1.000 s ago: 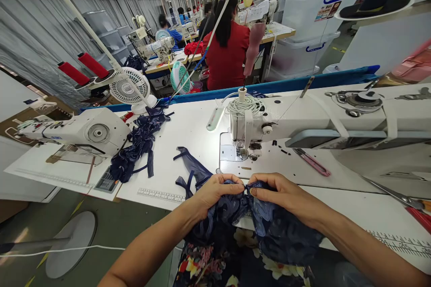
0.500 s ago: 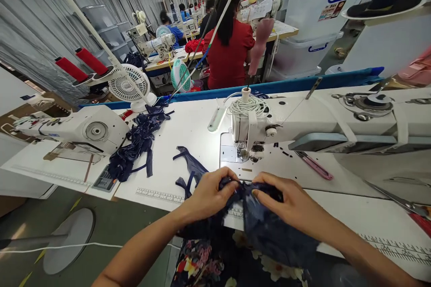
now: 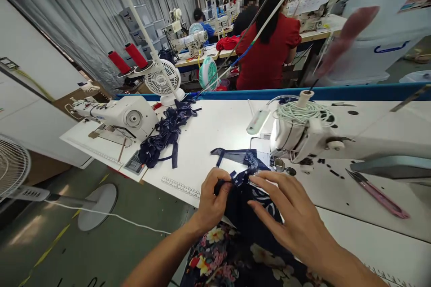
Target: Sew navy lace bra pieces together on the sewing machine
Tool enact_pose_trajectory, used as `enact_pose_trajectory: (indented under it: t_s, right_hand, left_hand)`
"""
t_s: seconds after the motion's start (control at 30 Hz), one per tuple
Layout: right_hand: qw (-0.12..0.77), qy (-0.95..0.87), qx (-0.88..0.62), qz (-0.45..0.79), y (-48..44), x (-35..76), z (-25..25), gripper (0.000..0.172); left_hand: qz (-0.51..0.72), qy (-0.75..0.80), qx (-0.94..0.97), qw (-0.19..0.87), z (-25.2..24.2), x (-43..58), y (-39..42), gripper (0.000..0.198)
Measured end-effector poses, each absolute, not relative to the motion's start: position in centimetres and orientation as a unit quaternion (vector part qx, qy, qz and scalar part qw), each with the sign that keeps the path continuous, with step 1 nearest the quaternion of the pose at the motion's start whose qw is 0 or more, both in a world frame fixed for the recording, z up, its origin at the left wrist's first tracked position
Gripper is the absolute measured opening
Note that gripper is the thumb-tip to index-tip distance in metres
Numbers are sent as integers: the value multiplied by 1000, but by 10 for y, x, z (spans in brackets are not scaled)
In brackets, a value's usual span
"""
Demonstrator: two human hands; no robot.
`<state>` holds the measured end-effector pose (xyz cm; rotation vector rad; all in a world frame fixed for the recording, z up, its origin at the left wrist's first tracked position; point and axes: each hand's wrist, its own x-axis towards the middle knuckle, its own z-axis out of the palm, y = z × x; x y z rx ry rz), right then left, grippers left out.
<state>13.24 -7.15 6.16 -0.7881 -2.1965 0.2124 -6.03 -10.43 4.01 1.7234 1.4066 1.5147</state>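
Note:
My left hand [image 3: 214, 195] pinches the edge of a dark navy lace garment [image 3: 251, 161] at the front edge of the white table. To its right, my right hand [image 3: 289, 210] has its fingers apart, fingertips touching the same garment. Part of the cloth lies on the table top beside the sewing machine's needle area; the rest hangs down over my lap. The sewing machine head [image 3: 296, 134], with pale green cord coiled on top, stands just behind my right hand.
A pile of navy pieces [image 3: 164, 132] lies to the left, near a second sewing machine [image 3: 124, 116]. Pink-handled snips [image 3: 380, 195] rest at the right. Behind the table are a white fan [image 3: 163, 78] and a person in a red top [image 3: 269, 58].
The view has swung left. The garment has been turned and partly laid on the table near the needle area. My right hand's fingers have opened from their pinch.

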Motion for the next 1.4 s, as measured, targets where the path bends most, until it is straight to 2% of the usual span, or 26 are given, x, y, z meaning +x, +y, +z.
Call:
enact_pose_trajectory:
  t_s: [0.07,0.23,0.37,0.47,0.53,0.6,0.7,0.8,0.9,1.03,1.17,1.23,1.4]
  right_hand:
    - [374,-874,-296,93,-62,124,56,40]
    - [399,-877,-261,65,-54,113,59,16]
    - [416,-873,-253,34,-56,107,64,13]
    - [420,-872,-251,33,-60,105,64,14]
    - [405,-868,-278,74,-63,107,61,12]
    - [371,-862,-311,150,-64,110,58,11]
    - [323,-860,-309,246,-64,116,58,8]
    - [328,-881,-271,205,-58,118,69,9]
    - [306,-908,-235,164,-47,115,85,9]
    - [251,-920,-190,234,-32,109,102,14]
    - [199,-900,-239,305,-28,109,111,22]
    - [172,-896,-274,303,-29,109,113,24]
    - [151,-913,-297,234,-34,91,110,15]
  left_hand:
    - [567,484,627,226,35,-63,-107,8]
    - [562,465,649,213,37,-70,-113,8]
    - [531,468,696,123,43,-69,-119,29]
    - [515,475,709,76,47,-68,-119,18]
    - [519,504,678,127,51,-70,-119,13]
    - [518,541,625,222,57,-73,-118,7]
    - [513,556,552,351,64,-79,-118,11]
    - [516,534,535,404,68,-83,-117,14]
    - [512,514,542,424,70,-85,-117,14]
    - [515,511,515,456,72,-88,-119,17]
    - [523,508,480,488,78,-91,-123,20]
    - [528,515,475,480,80,-89,-125,21]
    - [544,575,466,396,62,-81,-123,20]
